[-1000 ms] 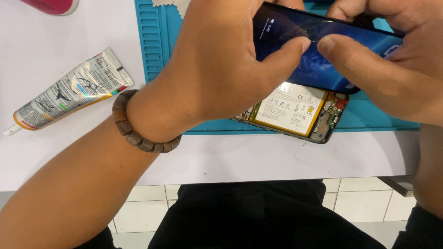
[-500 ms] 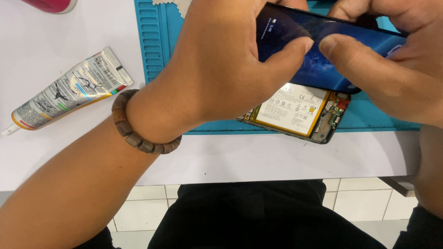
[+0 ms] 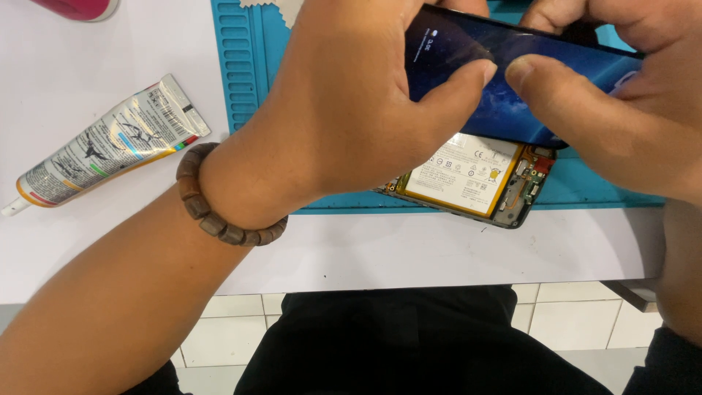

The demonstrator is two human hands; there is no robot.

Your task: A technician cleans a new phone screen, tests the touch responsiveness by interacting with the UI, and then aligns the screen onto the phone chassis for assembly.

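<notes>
Both hands hold a dark phone screen panel [image 3: 504, 80] with a blue picture lit on it, tilted above the mat. My left hand [image 3: 351, 110] grips its left end, thumb pressed on the glass. My right hand [image 3: 607, 110] grips the right end, thumb tip close to the left thumb. Under the panel lies an opened phone body [image 3: 475, 179] with a white battery and a small circuit board showing, resting on the front edge of a blue work mat [image 3: 241, 80]. A brown bead bracelet [image 3: 219, 212] circles my left wrist.
A squeezed glue tube [image 3: 102, 150] lies on the white table [image 3: 439, 249] left of the mat. A pink object [image 3: 80, 7] shows at the top left edge. The table's front edge runs just below the phone body, with tiled floor beneath.
The two thumbs have drawn a little closer together on the screen panel. Everything else stays where it was.
</notes>
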